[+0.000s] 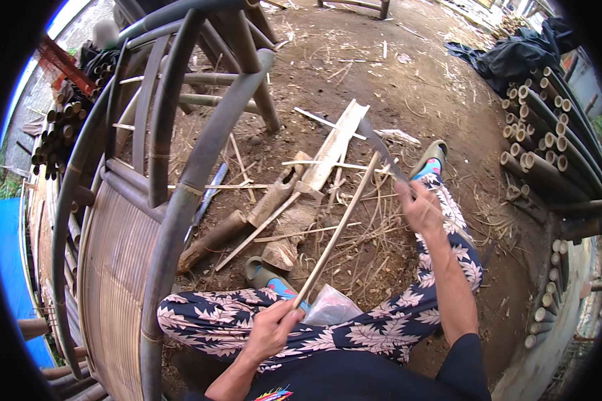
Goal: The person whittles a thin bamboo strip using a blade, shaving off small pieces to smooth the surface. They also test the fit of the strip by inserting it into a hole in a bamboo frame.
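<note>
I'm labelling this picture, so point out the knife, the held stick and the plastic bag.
Knife (pixel 387 158): head view, on the blade.
Held stick (pixel 336 232): head view, midway along its length.
Plastic bag (pixel 331 308): head view, on its front.

— Made of what, the long stick (pixel 337 230)?
— Of bamboo, mostly smooth.
— And the knife (pixel 384 154)?
— Of metal, rather dull.
— And the chair (pixel 192 177)?
— Bamboo too, smooth and a bit shiny.
— The bag (pixel 331 306)?
— Thin, shiny plastic.
— The black sheet (pixel 515 61)?
— Maybe plastic, maybe cloth; too far off to tell.
</note>
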Available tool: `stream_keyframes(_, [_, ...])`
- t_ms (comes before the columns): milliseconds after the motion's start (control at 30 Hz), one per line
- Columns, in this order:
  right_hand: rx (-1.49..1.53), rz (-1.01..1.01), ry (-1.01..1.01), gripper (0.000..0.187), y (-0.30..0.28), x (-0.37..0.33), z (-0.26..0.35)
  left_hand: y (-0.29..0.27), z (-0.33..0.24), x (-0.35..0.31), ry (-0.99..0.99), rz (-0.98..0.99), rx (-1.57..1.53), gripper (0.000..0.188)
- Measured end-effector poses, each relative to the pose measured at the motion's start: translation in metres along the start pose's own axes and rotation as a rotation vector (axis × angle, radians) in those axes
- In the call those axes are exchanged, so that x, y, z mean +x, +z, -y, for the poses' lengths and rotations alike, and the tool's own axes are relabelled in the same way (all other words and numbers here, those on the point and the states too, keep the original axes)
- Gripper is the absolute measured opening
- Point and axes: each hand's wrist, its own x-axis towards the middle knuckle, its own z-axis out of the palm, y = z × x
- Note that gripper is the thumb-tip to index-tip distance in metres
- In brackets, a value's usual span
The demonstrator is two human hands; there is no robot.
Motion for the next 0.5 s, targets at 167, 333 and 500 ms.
stream_keyframes(167, [0.152,-0.039,0.091,0.062,-0.034,0.01,-0.006,-0.021,0.008,-0.004,-0.214,0.106,-0.425,0.035])
stream_keyframes(333, [0.198,0.199,-0.269,0.055,0.007,-0.087,0.07,0.0,-0.033,0.078,-0.126,-0.077,-0.769,0.045])
stream_keyframes(500, [0.15,0.057,-0.473,0.057,0.028,-0.108,0.078,0.013,-0.05,0.089,-0.136,-0.078,-0.806,0.044])
